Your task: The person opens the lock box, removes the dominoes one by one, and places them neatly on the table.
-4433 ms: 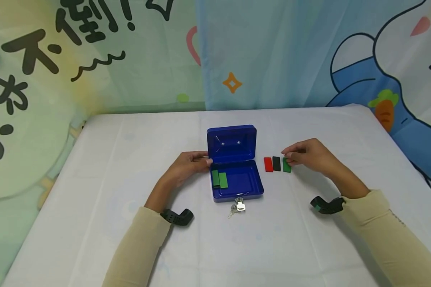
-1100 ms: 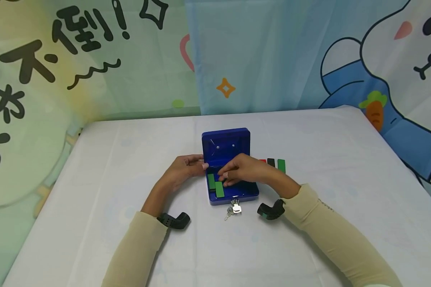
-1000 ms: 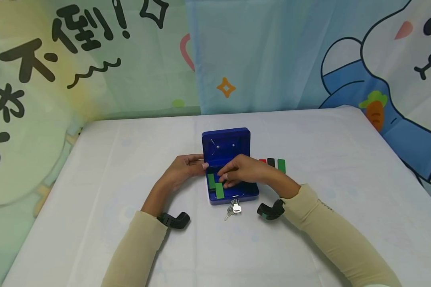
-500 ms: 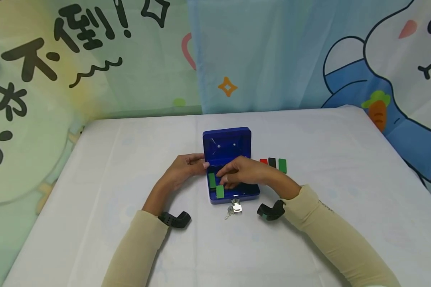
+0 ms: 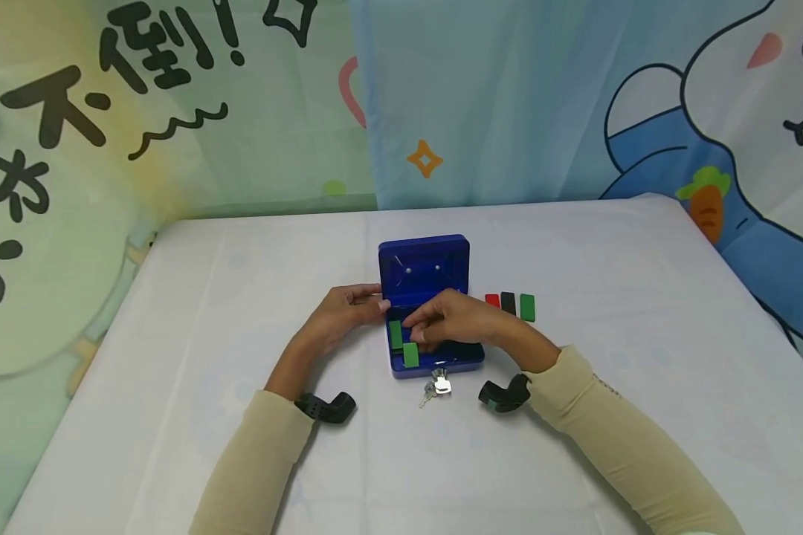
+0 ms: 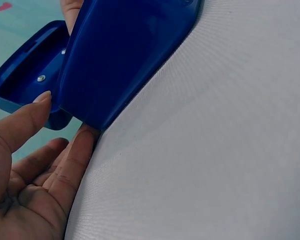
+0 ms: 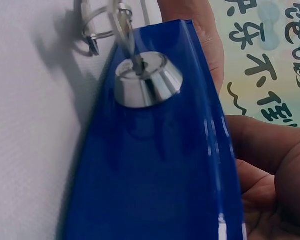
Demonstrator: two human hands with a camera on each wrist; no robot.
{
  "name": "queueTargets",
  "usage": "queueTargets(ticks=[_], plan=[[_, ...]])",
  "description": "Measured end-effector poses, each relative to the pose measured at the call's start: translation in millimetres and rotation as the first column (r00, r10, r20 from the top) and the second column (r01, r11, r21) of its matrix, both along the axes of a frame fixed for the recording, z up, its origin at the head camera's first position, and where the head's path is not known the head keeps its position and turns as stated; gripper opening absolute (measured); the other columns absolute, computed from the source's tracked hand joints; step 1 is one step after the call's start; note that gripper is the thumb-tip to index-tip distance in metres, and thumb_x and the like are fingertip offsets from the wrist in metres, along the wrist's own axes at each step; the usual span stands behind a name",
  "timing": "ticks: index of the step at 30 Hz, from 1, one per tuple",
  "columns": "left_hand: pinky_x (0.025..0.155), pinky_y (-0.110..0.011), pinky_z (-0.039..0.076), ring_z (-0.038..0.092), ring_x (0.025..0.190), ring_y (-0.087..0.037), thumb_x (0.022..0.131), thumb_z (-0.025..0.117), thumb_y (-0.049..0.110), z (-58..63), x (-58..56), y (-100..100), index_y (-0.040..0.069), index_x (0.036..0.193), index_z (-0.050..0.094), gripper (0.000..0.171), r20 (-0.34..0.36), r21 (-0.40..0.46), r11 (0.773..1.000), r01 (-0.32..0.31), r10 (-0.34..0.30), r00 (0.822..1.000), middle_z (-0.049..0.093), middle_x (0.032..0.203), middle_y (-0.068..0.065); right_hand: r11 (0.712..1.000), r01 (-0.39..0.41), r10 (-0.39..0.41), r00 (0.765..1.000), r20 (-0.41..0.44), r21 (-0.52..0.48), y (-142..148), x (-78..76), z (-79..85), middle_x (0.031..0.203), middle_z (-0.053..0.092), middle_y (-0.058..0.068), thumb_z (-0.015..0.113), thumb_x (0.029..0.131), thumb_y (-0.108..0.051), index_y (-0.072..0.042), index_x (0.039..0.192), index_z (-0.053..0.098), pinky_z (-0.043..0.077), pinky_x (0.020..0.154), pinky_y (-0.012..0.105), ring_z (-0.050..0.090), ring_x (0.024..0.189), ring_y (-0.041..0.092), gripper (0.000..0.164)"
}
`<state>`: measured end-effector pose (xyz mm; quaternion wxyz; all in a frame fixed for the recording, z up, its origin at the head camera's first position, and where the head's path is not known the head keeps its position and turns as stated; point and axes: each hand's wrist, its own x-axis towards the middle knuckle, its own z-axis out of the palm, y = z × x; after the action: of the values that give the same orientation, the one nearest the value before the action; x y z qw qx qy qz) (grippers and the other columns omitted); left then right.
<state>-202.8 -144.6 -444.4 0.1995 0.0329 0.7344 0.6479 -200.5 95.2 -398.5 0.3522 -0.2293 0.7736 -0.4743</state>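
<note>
A blue metal cash box (image 5: pixel 444 360) stands with its lid (image 5: pixel 424 267) raised. In the head view my left hand (image 5: pixel 344 312) touches its left side by the hinge, thumb at the rim; in the left wrist view fairly straight fingers (image 6: pixel 72 172) reach the box's corner. My right hand (image 5: pixel 451 319) is inside the box, fingers bent and fingertips right at the far end of a green rectangular block (image 5: pixel 411 355). Another green block (image 5: pixel 395 334) lies along the left wall. I cannot tell whether the right fingers pinch the block. The box wall hides them in the right wrist view.
On the white-covered table (image 5: pixel 207 297), right of the box, lie a red block (image 5: pixel 492 299), a black block (image 5: pixel 508 302) and a green block on the table (image 5: pixel 527 307). Keys (image 5: pixel 430 392) hang from the box's front lock (image 7: pixel 147 87). A printed curtain backs the table.
My right hand has left the green block on the table and moved left into the box. The front green block inside has shifted toward the front wall and shows shorter. My left hand stays.
</note>
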Motion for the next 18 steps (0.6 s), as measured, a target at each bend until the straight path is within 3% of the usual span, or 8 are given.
queueTargets(ticks=[10,18], plan=[[0.098,-0.037,0.047,0.064,0.106,-0.021,0.088,0.074,0.024,-0.3,-0.3,-1.1,0.003,0.133,0.057,0.052,-0.007,-0.016,1.000,0.002,-0.002,1.000,0.068,0.115,-0.008,0.997,-0.042,0.045,0.998,-0.048,0.064,-4.9,4.6,-3.6,0.098,0.072,0.008,0.065,0.094,-0.006,0.000,0.112,0.071,0.056,0.080,0.032,0.071,0.084,0.020,0.020],[0.099,-0.038,0.046,0.064,0.107,-0.021,0.088,0.074,0.025,0.1,-0.3,-1.1,0.004,0.133,0.057,0.052,-0.010,-0.024,1.000,0.011,-0.011,1.000,0.068,0.115,-0.008,0.996,-0.022,0.035,0.988,-0.148,0.085,-6.1,6.5,-6.3,0.096,0.072,0.000,0.072,0.090,-0.014,-0.008,0.104,0.075,0.052,0.088,0.033,0.066,0.092,0.016,0.016]])
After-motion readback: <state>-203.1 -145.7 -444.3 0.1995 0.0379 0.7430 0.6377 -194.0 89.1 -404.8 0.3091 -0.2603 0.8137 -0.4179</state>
